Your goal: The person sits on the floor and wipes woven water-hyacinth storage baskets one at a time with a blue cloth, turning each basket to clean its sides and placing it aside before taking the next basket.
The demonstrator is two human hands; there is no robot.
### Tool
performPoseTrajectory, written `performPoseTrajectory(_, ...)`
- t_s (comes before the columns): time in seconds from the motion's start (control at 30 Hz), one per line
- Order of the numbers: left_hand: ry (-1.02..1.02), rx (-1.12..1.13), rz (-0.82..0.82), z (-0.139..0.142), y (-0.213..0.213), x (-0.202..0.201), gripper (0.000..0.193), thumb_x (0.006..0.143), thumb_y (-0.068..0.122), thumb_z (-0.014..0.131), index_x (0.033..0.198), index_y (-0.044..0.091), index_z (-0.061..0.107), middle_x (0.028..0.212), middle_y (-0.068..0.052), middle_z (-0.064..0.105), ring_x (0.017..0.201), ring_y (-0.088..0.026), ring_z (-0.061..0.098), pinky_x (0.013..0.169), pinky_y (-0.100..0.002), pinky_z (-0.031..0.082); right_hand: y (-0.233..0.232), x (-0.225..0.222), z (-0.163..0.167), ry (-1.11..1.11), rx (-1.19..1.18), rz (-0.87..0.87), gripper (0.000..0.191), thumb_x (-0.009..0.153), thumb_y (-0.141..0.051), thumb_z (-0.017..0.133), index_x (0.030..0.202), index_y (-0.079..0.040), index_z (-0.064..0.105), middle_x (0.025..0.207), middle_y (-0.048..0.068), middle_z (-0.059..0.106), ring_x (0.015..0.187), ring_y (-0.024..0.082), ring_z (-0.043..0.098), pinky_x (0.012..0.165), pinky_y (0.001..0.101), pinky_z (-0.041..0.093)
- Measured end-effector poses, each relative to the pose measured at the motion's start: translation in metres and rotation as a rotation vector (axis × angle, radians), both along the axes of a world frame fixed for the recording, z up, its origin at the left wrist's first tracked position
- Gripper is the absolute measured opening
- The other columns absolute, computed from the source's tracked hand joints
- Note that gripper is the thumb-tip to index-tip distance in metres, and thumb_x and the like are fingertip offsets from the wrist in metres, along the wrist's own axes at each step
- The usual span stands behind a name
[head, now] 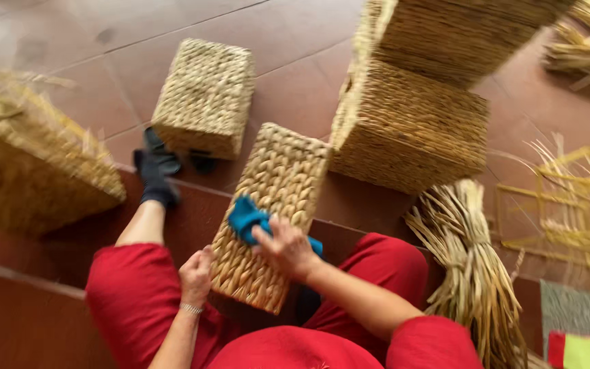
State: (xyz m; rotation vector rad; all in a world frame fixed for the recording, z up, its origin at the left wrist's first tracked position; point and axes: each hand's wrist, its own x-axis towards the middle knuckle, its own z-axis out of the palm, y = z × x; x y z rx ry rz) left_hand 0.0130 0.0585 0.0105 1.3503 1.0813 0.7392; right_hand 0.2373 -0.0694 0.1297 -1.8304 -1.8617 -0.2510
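Observation:
A long woven straw basket lies upside down across my lap, between my red trouser legs. My left hand grips its near left edge. My right hand presses a blue cloth against the woven bottom of the basket. My left leg stretches out to a foot in a dark sock.
A small woven basket stands beyond my foot. Two larger stacked baskets sit at the upper right, another at the left. A bundle of straw lies by my right knee. A wire frame rests at the right.

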Motion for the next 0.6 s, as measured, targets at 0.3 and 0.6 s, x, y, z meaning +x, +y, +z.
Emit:
performPoseTrajectory(0.3,-0.107,-0.093,-0.012,0.006,0.025,0.02,0.041,0.106,0.032,0.062,0.081,0.0,0.072,0.073,0.009,0.058,0.068,-0.003,0.047,0.06,-0.022,0.042,0.02,-0.008,0.014,0.043,-0.071,0.266,0.041,0.087,-0.025,0.077,0.124,-0.018,0.062,0.1,0.013,0.059,0.09,0.032,0.065,0.071,0.0436,0.057)
performPoseTrajectory(0.6,-0.155,-0.204,-0.011,0.004,0.022,0.011,0.042,0.1,0.039,0.066,0.087,0.0,0.078,0.077,0.006,0.066,0.069,-0.003,0.053,0.062,-0.023,0.046,0.117,0.159,-0.034,-0.164,0.013,-0.442,0.036,0.093,-0.037,0.072,0.125,-0.022,0.063,0.11,0.02,0.062,0.096,0.041,0.065,0.071,0.0486,0.057)
